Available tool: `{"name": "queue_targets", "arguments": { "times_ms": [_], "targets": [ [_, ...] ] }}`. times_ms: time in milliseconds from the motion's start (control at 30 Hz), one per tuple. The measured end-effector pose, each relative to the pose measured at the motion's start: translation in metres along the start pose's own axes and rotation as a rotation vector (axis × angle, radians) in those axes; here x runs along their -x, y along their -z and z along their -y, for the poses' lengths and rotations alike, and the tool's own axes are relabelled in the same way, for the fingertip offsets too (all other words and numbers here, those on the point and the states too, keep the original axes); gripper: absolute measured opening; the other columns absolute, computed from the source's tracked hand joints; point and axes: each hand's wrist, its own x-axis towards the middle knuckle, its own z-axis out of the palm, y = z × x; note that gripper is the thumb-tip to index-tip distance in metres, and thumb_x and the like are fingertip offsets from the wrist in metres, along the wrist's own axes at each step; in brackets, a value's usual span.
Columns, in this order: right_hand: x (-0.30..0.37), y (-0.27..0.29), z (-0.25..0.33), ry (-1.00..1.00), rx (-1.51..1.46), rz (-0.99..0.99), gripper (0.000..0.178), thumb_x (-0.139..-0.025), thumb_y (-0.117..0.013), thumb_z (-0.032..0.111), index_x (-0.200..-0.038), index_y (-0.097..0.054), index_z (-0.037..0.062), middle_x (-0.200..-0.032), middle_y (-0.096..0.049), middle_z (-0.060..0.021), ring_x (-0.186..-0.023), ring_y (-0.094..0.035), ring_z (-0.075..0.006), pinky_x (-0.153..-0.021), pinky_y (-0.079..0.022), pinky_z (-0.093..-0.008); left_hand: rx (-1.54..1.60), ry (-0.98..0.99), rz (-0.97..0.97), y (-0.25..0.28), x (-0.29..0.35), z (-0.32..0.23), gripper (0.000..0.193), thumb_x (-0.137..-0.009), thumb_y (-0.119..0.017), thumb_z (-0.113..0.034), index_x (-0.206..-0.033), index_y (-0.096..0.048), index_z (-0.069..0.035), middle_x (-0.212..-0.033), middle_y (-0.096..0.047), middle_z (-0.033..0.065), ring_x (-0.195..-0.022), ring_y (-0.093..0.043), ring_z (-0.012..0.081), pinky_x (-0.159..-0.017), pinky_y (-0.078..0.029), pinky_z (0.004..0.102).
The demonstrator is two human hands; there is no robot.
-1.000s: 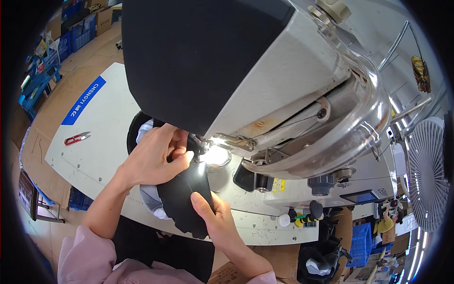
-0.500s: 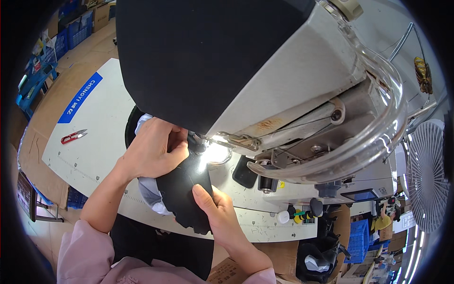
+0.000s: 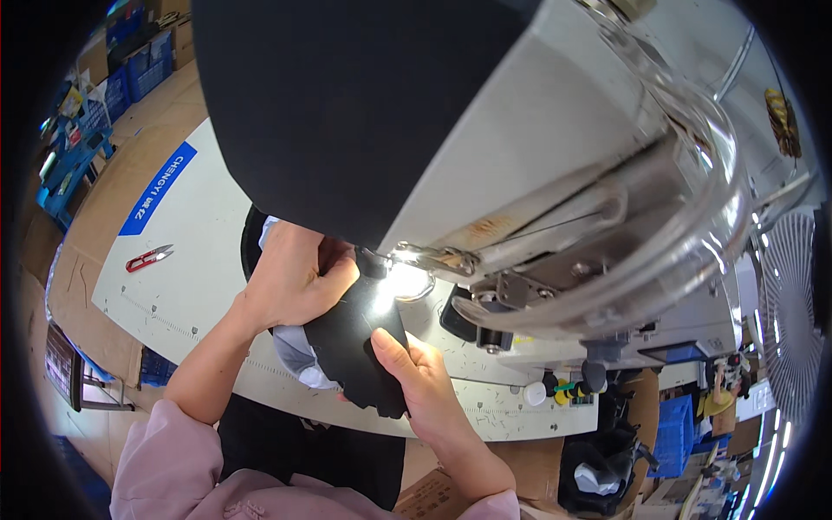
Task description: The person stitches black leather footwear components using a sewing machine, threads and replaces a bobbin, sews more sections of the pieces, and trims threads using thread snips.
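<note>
A black fabric piece with a ragged lower edge lies under the lit needle area of a sewing machine. My left hand is closed on the fabric just left of the needle, its fingertips curled and partly hidden. At the piece's right edge my right hand pinches it, thumb on top and fingers underneath. Pale grey-blue cloth shows from beneath the black piece, below my left wrist. The machine's dark head cover hides the far part of the work.
Red-handled thread snips lie on the white machine table, left of my arm. A clear curved guard juts out at right. Small spools stand near the table's right end, with a carton of black pieces below.
The whole view has shifted slightly to the right. My right hand and the fabric's lower end have moved a little toward the needle; both hands keep hold of the fabric.
</note>
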Motion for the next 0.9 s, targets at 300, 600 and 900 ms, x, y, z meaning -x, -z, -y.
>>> {"name": "queue_targets", "arguments": {
  "times_ms": [300,600,900],
  "targets": [
    [0.005,-0.011,0.008,0.037,-0.069,0.016,0.040,-0.096,-0.053,0.034,-0.104,-0.059,-0.0046,-0.089,-0.066,-0.0114,-0.073,-0.066,-0.0154,-0.066,-0.056,-0.0280,0.133,-0.039,-0.156,-0.004,0.009,0.006,0.003,-0.079,-0.055,0.000,-0.078,-0.052,-0.002,-0.059,-0.052,-0.0004,-0.047,-0.044,0.0048,-0.045,-0.029,0.0218],
    [0.001,-0.021,-0.003,0.018,-0.358,0.198,0.057,-0.102,-0.034,0.043,-0.114,-0.057,-0.0084,-0.108,-0.062,-0.0170,-0.101,-0.064,-0.0237,-0.083,-0.056,-0.0380,-0.222,-0.399,0.103,0.043,0.036,-0.018,0.036,-0.058,-0.051,0.002,-0.089,-0.068,-0.006,-0.092,-0.071,0.0044,-0.092,-0.064,0.0203,-0.089,-0.036,0.0350],
    [-0.043,-0.078,-0.023,0.970,0.886,-0.209,0.054,-0.069,-0.079,0.017,-0.115,-0.055,0.0037,-0.116,-0.049,-0.0116,-0.109,-0.045,-0.0341,-0.092,-0.036,-0.0429,-0.040,-0.253,-0.335,0.121,0.047,-0.025,0.010,-0.078,-0.062,0.001,-0.086,-0.068,0.000,-0.087,-0.070,0.0094,-0.080,-0.062,0.0155,-0.086,-0.039,0.0311]
  ]
}}
